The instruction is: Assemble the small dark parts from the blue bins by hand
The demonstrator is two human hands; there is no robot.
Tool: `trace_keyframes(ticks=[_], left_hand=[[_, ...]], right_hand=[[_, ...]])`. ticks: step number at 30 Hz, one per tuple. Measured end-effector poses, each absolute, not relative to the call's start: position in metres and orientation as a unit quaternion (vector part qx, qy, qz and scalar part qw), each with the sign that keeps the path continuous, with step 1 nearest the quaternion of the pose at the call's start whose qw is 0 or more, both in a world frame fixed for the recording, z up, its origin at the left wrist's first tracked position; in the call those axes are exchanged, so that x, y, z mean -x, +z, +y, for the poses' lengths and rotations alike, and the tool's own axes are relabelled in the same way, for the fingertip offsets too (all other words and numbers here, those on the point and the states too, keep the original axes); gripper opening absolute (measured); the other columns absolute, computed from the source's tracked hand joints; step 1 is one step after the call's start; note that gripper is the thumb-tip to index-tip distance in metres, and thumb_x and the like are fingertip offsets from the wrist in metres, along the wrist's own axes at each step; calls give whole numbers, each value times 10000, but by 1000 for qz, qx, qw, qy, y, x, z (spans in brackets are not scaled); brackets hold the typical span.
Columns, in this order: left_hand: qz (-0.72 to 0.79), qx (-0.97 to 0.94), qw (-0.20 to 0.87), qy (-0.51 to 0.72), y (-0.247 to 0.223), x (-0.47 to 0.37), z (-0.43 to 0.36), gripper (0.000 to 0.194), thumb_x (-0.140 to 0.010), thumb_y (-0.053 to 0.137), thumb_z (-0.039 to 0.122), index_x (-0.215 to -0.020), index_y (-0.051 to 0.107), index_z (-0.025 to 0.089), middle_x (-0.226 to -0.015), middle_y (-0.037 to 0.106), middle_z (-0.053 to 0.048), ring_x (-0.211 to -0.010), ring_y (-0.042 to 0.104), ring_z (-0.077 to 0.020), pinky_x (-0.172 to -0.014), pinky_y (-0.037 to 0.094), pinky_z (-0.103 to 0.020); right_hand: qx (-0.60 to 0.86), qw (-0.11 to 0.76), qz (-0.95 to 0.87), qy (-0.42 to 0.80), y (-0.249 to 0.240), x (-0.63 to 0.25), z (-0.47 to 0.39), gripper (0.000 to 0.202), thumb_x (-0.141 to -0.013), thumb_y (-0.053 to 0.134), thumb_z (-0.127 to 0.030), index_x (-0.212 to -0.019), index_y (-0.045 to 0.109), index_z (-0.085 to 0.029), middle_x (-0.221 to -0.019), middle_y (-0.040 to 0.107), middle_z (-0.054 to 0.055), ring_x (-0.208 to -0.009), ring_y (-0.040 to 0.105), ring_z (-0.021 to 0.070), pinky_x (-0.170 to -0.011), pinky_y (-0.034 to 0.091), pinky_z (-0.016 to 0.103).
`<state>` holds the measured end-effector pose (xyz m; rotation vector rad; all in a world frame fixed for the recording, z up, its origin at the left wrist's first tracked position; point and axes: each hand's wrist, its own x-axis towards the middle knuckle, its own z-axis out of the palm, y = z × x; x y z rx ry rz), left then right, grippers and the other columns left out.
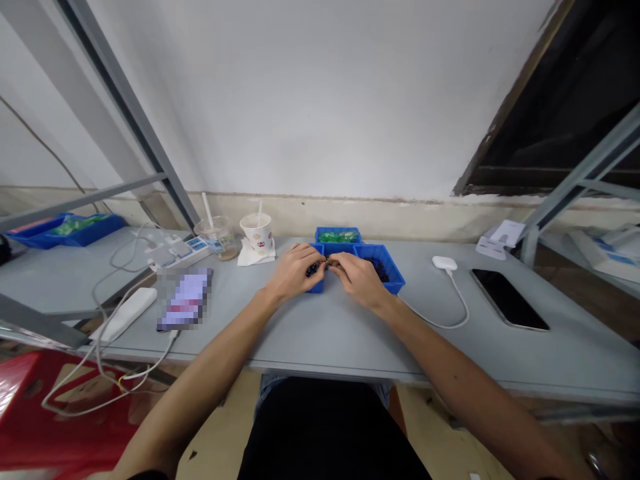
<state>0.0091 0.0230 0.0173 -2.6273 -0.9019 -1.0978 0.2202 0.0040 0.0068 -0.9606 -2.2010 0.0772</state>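
Observation:
My left hand (296, 272) and my right hand (358, 275) meet at the middle of the desk, over the front of the blue bins. Both have their fingers pinched together, fingertips almost touching around something small and dark that I cannot make out. Beside my right hand is a blue bin (396, 272) with dark small parts inside. Another blue bin (316, 288) lies partly hidden under my left hand, also with dark parts in it. Behind them a smaller blue bin (338, 230) holds green pieces.
On the left are a paper cup (257, 239), a plastic cup (220, 241), a power strip (187, 255), a purple-screened phone (186, 300) and loose cables. To the right lie a white earbud case (444, 263) on a cable, a black phone (509, 299) and a white stand (500, 241).

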Motion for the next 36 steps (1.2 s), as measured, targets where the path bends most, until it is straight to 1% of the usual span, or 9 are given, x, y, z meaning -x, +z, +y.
trace_keyframes(ticks=[8,14,18,21,24,26,29,34,36], left_hand=[[-276,896,49,-344,21,-11,20,212,-1007,504,246,-956,703,195,-935,752,-60,-912,626,-218,-832,463,-380],[-267,892,89,-353,20,-10,21,203,-1003,526,250,-964,716,191,-941,757,-60,-909,633,-212,-822,459,-375],[-254,893,119,-352,20,-9,22,180,-997,543,236,-980,716,194,-943,759,-52,-907,635,-208,-823,451,-373],[-259,889,120,-358,20,-9,23,173,-995,537,214,-961,705,194,-917,755,-46,-892,635,-203,-821,448,-370],[-274,880,111,-373,19,-7,24,176,-1000,530,222,-943,693,192,-891,748,-44,-871,629,-202,-815,447,-368],[-283,876,108,-375,19,-6,25,179,-1004,532,238,-935,690,192,-883,743,-45,-858,622,-202,-804,442,-369],[-286,878,101,-370,18,-5,25,182,-1007,534,251,-933,689,190,-889,739,-47,-855,616,-203,-797,441,-369],[-272,885,89,-368,18,-8,24,190,-1014,516,246,-957,687,186,-913,745,-54,-874,624,-207,-813,455,-371],[-274,888,83,-360,18,-9,24,200,-1023,504,252,-974,687,186,-931,744,-61,-891,626,-211,-827,461,-376]], right_hand=[[365,368,-854,37,3,-218,6,207,-1071,437,-228,-1041,639,-198,-1006,715,92,-962,667,208,-880,494,303],[361,416,-831,80,-2,-215,6,178,-1046,479,-234,-945,622,-206,-881,694,48,-802,635,183,-767,454,284],[362,421,-824,110,-1,-215,7,173,-1028,508,-211,-890,613,-206,-823,692,24,-738,621,169,-728,433,276],[369,416,-826,94,2,-216,5,188,-1045,498,-231,-915,633,-210,-875,722,36,-790,655,181,-760,449,283],[370,411,-831,60,5,-217,4,143,-1050,515,-245,-1046,654,-209,-973,746,58,-889,691,198,-813,473,290],[366,407,-836,43,5,-218,4,138,-1046,533,-240,-1118,646,-203,-1003,750,66,-910,700,202,-816,485,291],[361,401,-842,19,4,-218,4,143,-1052,528,-240,-1123,642,-192,-1005,750,78,-903,701,207,-805,498,300],[360,386,-849,7,5,-218,3,195,-1076,460,-238,-1110,647,-197,-1035,743,88,-958,697,212,-857,512,314],[360,379,-853,-1,7,-218,3,213,-1081,442,-240,-1099,650,-199,-1013,738,87,-948,692,210,-850,513,312]])
